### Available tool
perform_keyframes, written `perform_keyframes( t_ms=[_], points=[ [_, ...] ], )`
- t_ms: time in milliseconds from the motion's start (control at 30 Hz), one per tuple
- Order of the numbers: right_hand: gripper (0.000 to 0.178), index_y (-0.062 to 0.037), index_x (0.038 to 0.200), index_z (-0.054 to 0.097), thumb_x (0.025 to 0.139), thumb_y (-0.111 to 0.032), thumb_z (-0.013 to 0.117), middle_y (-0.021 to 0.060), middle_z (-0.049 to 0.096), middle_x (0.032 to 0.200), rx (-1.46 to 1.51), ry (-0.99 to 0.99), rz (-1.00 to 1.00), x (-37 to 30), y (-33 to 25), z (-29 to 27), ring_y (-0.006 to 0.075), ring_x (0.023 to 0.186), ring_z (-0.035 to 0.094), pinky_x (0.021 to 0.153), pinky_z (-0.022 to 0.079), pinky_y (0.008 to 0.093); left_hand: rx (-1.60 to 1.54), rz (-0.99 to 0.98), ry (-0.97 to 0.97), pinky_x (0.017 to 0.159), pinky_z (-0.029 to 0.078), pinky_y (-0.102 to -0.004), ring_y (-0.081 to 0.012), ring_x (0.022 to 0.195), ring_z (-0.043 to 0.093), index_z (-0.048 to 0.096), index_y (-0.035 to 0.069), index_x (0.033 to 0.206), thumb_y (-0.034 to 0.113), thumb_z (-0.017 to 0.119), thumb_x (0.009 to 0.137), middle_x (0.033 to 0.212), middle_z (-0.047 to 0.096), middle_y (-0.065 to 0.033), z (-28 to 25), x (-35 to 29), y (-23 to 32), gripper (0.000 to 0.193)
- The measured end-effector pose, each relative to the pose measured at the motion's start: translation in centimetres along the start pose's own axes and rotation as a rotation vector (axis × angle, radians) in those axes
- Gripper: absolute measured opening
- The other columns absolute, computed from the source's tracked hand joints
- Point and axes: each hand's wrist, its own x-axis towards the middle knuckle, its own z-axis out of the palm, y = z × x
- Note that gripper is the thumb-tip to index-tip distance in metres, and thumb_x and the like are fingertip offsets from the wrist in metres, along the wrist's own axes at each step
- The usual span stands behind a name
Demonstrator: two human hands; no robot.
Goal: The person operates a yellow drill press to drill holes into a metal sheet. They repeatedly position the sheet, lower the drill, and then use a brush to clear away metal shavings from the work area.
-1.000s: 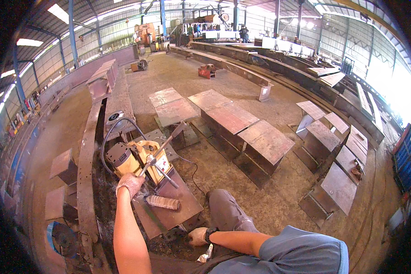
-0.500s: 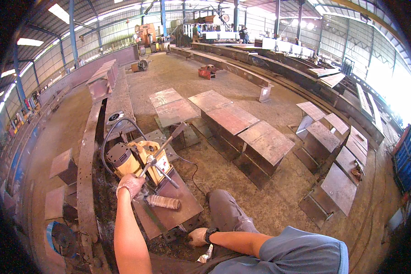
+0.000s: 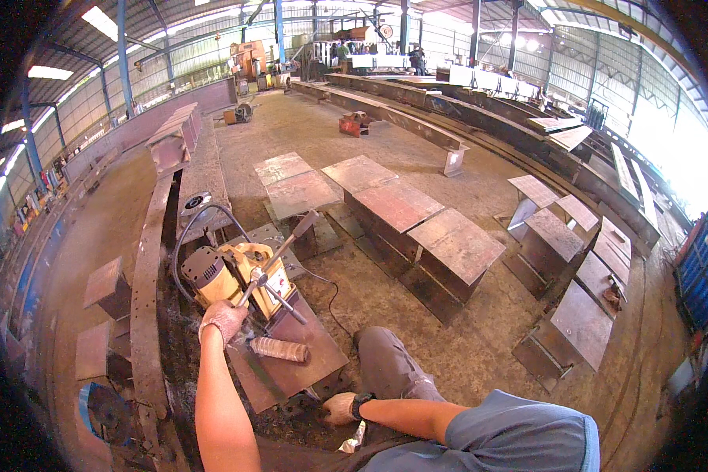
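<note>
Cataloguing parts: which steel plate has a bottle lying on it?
The plate between the left hand and the right hand; only it carries the ribbed bottle.

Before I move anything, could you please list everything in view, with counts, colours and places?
Drilling machine: one, yellow and grey, front left.
Levers: at least two, grey, on the machine.
Hose: one, dark, looped beside the machine.
Steel plate: one, rust-brown, between machine and person.
Ribbed bottle: one, brownish, lying on the plate.
Cable: one, dark, trailing right of the machine.
Short beam pieces: many, rust-brown, on both sides.
Long beams: several, brown, back right.
Metal piece: one, red, upper centre.
Columns: several, blue, background.
Crumpled scrap: one, silvery, bottom centre.
Wristwatch: one, dark, lower centre.
Sleeve: one, blue, lower right.
Trouser leg: one, grey, lower centre.
Left hand: one, pale, fingers around a lever.
Right hand: one, pale, by the plate's near edge.
</note>
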Motion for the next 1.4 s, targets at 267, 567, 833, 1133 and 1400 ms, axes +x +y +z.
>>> perform_keyframes(
  t_ms=[267, 567, 833, 1133, 1400],
  points=[
    [0.055, -0.0079, 0.129, 0.072, 0.096, -0.051, 0.059, 0.0219, 0.073, 0.126, -0.023, 0.041, 0.007, 0.0, 0.3, 0.3, 0.0402, 0.122, 0.067, 0.104, 0.051, 0.0508, -0.021, 0.0, -0.012, 0.08, 0.058, -0.0477, -0.0369, 0.086, 0.076, 0.076, -0.005, 0.109, 0.039, 0.063, 0.09, 0.092, 0.076, -0.0253, 0.6, 0.8, -0.6, 0.05],
    [0.058, -0.0081, 0.13, 0.071, 0.098, -0.054, 0.058, 0.0218, 0.073, 0.126, -0.024, 0.014, -0.014, 0.0, 0.0, 0.0, 0.04, 0.122, 0.067, 0.104, 0.051, 0.051, -0.006, 0.001, -0.002, 0.084, 0.058, -0.0482, -0.0398, 0.093, 0.076, 0.076, -0.004, 0.111, 0.041, 0.063, 0.09, 0.1, 0.076, -0.0275, 0.5, 0.6, -0.8, 0.051],
    [0.057, -0.0079, 0.13, 0.071, 0.098, -0.053, 0.058, 0.022, 0.073, 0.126, -0.023, 0.027, -0.006, -0.3, -0.5, -0.2, 0.0401, 0.121, 0.067, 0.104, 0.051, 0.0509, 0.014, 0.007, 0.015, 0.083, 0.058, -0.0482, -0.0386, 0.091, 0.077, 0.077, -0.002, 0.111, 0.041, 0.062, 0.089, 0.097, 0.076, -0.0265, 0.5, 0.7, -1.3, 0.05],
    [0.055, -0.0087, 0.129, 0.071, 0.097, -0.052, 0.058, 0.0214, 0.074, 0.125, -0.015, 0.026, -0.015, 0.1, -0.3, 0.0, 0.04, 0.119, 0.068, 0.103, 0.052, 0.0509, 0.004, 0.02, 0.041, 0.08, 0.058, -0.0487, -0.0381, 0.088, 0.077, 0.078, -0.002, 0.108, 0.039, 0.063, 0.088, 0.094, 0.076, -0.0254, 1.3, 1.6, -2.2, 0.048],
    [0.056, -0.0083, 0.131, 0.07, 0.098, -0.051, 0.057, 0.022, 0.073, 0.127, -0.023, 0.011, 0.003, -0.3, -0.5, -0.3, 0.0401, 0.123, 0.066, 0.105, 0.051, 0.0503, -0.043, 0.003, 0.023, 0.075, 0.058, -0.0483, -0.0364, 0.08, 0.076, 0.076, -0.004, 0.106, 0.036, 0.064, 0.088, 0.087, 0.075, -0.0241, 0.5, 0.1, -0.9, 0.046]
  ],
)
